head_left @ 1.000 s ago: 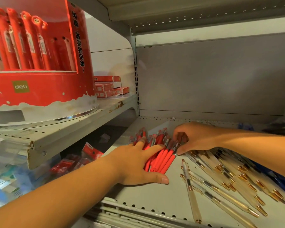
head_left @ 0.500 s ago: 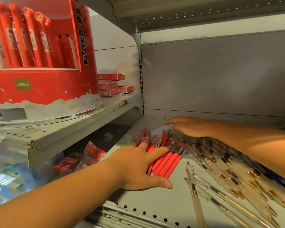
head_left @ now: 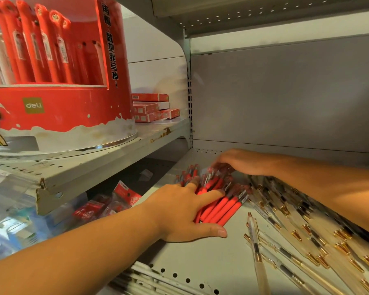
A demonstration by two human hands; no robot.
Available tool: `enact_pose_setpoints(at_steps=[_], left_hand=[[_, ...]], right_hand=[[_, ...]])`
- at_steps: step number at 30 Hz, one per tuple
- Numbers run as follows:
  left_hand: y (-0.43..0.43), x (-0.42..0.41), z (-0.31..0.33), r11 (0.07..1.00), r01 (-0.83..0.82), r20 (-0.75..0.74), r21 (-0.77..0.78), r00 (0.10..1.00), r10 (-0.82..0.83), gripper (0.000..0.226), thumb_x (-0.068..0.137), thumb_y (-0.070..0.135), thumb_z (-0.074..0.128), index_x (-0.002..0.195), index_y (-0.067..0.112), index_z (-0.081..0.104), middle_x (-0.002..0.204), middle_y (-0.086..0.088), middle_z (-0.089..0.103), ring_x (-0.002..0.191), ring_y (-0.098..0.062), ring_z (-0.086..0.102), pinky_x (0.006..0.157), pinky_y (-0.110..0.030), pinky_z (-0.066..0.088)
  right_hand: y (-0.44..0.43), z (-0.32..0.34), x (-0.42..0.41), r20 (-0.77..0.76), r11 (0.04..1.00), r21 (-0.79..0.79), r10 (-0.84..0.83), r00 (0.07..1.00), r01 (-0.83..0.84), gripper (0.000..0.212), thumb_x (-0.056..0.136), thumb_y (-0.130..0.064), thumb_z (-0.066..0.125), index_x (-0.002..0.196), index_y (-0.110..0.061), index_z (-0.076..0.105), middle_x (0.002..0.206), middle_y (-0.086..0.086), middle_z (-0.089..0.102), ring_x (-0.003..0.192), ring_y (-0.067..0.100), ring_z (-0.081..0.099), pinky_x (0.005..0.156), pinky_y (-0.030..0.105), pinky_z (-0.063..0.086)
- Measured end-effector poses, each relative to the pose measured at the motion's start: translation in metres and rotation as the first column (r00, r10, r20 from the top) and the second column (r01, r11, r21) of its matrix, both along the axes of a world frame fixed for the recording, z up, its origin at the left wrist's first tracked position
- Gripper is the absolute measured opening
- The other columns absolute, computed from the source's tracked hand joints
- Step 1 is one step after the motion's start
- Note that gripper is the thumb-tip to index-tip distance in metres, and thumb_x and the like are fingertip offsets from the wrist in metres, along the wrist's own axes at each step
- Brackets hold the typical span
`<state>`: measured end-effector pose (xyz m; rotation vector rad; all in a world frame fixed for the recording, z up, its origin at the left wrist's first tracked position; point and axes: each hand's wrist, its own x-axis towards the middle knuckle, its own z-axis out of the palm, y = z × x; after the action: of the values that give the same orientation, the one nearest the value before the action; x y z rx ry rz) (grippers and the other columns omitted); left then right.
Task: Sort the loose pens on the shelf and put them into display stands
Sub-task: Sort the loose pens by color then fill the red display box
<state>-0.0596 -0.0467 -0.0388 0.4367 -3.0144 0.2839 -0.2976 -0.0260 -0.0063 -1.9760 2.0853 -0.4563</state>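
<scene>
A bunch of loose red pens (head_left: 219,207) lies on the grey lower shelf (head_left: 196,258). My left hand (head_left: 185,211) rests on the bunch's left side, fingers spread over the pens and thumb flat on the shelf in front of them. My right hand (head_left: 241,161) reaches in from the right to the far tips of the red pens, fingers curled down onto them; motion blur hides whether it pinches any. Several cream pens with gold clips (head_left: 303,235) lie fanned out on the right. A round red display stand (head_left: 51,86) holding red pens stands on the upper left shelf.
Small red boxes (head_left: 153,107) are stacked behind the stand on the upper shelf (head_left: 90,165). Packaged red items (head_left: 107,207) lie below that shelf at the left. The shelf's grey back wall (head_left: 285,99) rises behind the pens. White rails (head_left: 149,279) run along the lower shelf's front edge.
My right hand lifted off the pens, stretched toward the back, then came down on the far ends of the red pens. My left hand stayed on the bunch.
</scene>
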Motion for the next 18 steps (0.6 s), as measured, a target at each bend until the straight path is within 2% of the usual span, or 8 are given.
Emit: enact_pose_setpoints(at_steps=[3, 5, 7, 10, 12, 15, 18], left_hand=[[0.0, 0.001, 0.001, 1.0, 0.021, -0.034, 0.018, 0.999, -0.02, 0.082, 0.076, 0.09, 0.026, 0.145, 0.053, 0.001, 0.142, -0.013, 0.046, 0.11, -0.035, 0.059, 0.094, -0.041, 0.049], [0.0, 0.002, 0.001, 0.999, 0.035, -0.064, 0.032, 0.997, -0.033, 0.085, 0.076, 0.09, 0.028, 0.146, 0.052, -0.002, 0.14, -0.014, 0.048, 0.106, -0.034, 0.061, 0.091, -0.039, 0.049], [-0.002, 0.002, 0.001, 0.998, 0.034, -0.088, 0.046, 0.996, -0.03, 0.091, 0.076, 0.09, 0.031, 0.147, 0.05, -0.009, 0.14, -0.015, 0.048, 0.104, -0.034, 0.061, 0.09, -0.039, 0.05], [-0.004, 0.002, 0.0, 0.998, 0.023, -0.103, 0.052, 0.995, -0.017, 0.1, 0.074, 0.091, 0.032, 0.149, 0.045, -0.016, 0.137, -0.014, 0.05, 0.1, -0.032, 0.062, 0.089, -0.041, 0.053], [-0.005, 0.002, 0.0, 0.998, 0.025, -0.115, 0.059, 0.993, -0.018, 0.097, 0.074, 0.091, 0.032, 0.149, 0.045, -0.008, 0.13, -0.011, 0.053, 0.096, -0.028, 0.062, 0.085, -0.039, 0.055], [-0.007, 0.002, 0.001, 0.992, 0.026, -0.148, 0.126, 0.989, -0.007, 0.089, 0.076, 0.09, 0.034, 0.147, 0.047, 0.002, 0.121, -0.003, 0.057, 0.088, -0.018, 0.058, 0.078, -0.033, 0.054], [-0.012, 0.003, 0.002, 0.985, 0.001, -0.211, 0.172, 0.977, 0.036, 0.087, 0.074, 0.09, 0.039, 0.146, 0.048, 0.012, 0.121, 0.003, 0.058, 0.092, -0.013, 0.056, 0.083, -0.032, 0.054]], right_hand=[[-0.001, 0.002, 0.0, 0.058, 1.0, 0.011, 0.011, 0.998, -0.011, 0.035, 0.104, -0.036, 0.039, 0.126, -0.021, 0.061, 0.122, -0.003, 0.06, 0.109, 0.012, 0.057, 0.089, 0.025, 0.044], [-0.001, 0.0, 0.005, 0.1, 0.999, 0.052, 0.011, 0.995, -0.016, 0.038, 0.099, -0.041, 0.047, 0.134, -0.027, 0.054, 0.124, -0.009, 0.057, 0.109, 0.007, 0.054, 0.088, 0.023, 0.041], [-0.001, -0.006, 0.01, 0.058, 0.997, 0.075, 0.027, 0.998, -0.031, 0.039, 0.097, -0.039, 0.053, 0.135, -0.029, 0.052, 0.125, -0.01, 0.057, 0.105, 0.003, 0.054, 0.084, 0.02, 0.041], [0.002, -0.011, 0.015, 0.128, 0.999, 0.022, 0.029, 0.991, -0.032, 0.036, 0.095, -0.037, 0.057, 0.13, -0.028, 0.055, 0.121, -0.007, 0.061, 0.102, 0.003, 0.056, 0.087, 0.024, 0.044], [0.004, -0.012, 0.016, 0.198, 1.0, -0.022, 0.016, 0.98, -0.012, 0.034, 0.093, -0.036, 0.061, 0.126, -0.029, 0.056, 0.118, -0.008, 0.063, 0.103, 0.004, 0.059, 0.088, 0.024, 0.046], [0.007, -0.014, 0.019, 0.213, 0.999, -0.049, -0.003, 0.977, 0.013, 0.033, 0.091, -0.037, 0.064, 0.122, -0.031, 0.058, 0.12, -0.009, 0.064, 0.105, 0.005, 0.06, 0.089, 0.025, 0.046], [0.01, -0.013, 0.019, 0.202, 0.998, -0.062, -0.012, 0.979, 0.025, 0.034, 0.087, -0.041, 0.068, 0.119, -0.032, 0.06, 0.117, -0.011, 0.063, 0.105, 0.005, 0.059, 0.086, 0.024, 0.046]])
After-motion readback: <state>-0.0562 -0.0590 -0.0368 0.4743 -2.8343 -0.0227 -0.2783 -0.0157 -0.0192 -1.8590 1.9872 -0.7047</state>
